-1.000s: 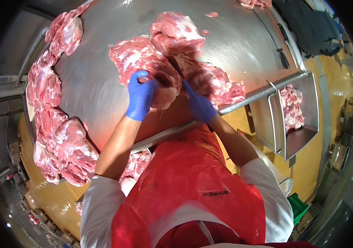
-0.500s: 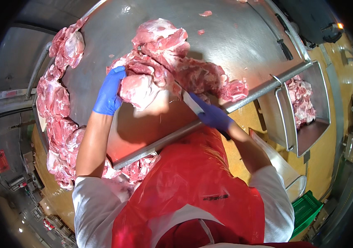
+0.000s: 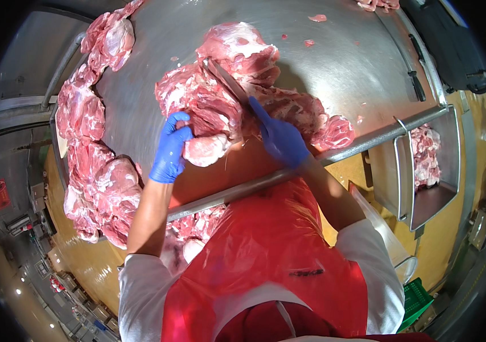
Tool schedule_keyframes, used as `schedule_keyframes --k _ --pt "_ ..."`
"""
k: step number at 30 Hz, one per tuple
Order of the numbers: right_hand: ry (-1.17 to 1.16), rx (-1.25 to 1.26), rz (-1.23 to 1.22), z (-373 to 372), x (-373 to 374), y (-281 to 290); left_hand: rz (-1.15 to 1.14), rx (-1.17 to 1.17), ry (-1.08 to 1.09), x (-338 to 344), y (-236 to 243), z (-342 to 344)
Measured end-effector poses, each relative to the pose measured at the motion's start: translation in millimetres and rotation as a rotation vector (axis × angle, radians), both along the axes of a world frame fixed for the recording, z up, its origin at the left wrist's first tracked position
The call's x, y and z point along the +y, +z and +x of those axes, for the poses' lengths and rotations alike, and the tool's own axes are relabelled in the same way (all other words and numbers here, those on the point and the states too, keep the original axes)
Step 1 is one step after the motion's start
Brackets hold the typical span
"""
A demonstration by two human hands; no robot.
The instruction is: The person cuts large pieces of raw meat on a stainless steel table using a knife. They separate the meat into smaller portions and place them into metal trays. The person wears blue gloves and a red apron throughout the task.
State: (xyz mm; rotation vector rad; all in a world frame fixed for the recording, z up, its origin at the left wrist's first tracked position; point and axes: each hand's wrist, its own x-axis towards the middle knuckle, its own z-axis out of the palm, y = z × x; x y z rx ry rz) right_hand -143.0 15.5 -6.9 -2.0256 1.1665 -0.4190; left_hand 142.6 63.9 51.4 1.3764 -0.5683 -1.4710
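A large piece of raw meat (image 3: 197, 108), red with pale fat, lies near the front edge of the steel table (image 3: 140, 114). My left hand (image 3: 170, 149), in a blue glove, has its fingers curled over the piece's near left edge and grips it. In my right hand (image 3: 282, 139), gloved in blue too, is a knife (image 3: 224, 81); its blade slants up and left across the meat, and its handle is hidden by the hand. More joined meat (image 3: 240, 51) sits just beyond the blade, and another part (image 3: 334, 132) stretches right toward the rail.
Meat pieces (image 3: 80, 108) line the table's left side. A metal rail (image 3: 231, 191) runs along the near edge. At the right, a steel bin (image 3: 434, 208) holding meat scraps hangs by the rail. A dark-handled tool (image 3: 417, 85) lies far right. A green crate (image 3: 417, 302) stands below.
The knife has moved up and left onto the meat. My left hand has come nearer to me, and the piece now shows more red inner flesh. The view has shifted slightly.
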Motion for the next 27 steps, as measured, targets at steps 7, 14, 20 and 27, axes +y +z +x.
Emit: schedule_keyframes --k 7,14,20,27 --pt "-0.036 -0.042 0.11 -67.2 32.3 -11.7 -0.093 0.111 0.072 37.8 -29.7 0.6" --pt "-0.226 -0.19 1.244 -118.9 86.7 72.3 -0.153 0.141 0.165 57.5 -39.4 -1.0" --pt "-0.234 -0.274 1.454 -95.7 101.5 24.6 -0.187 0.183 0.132 63.2 -50.0 7.9" --pt "-0.238 -0.589 1.514 -44.0 74.6 -10.5 -0.202 0.218 0.131 69.1 -57.4 8.5"
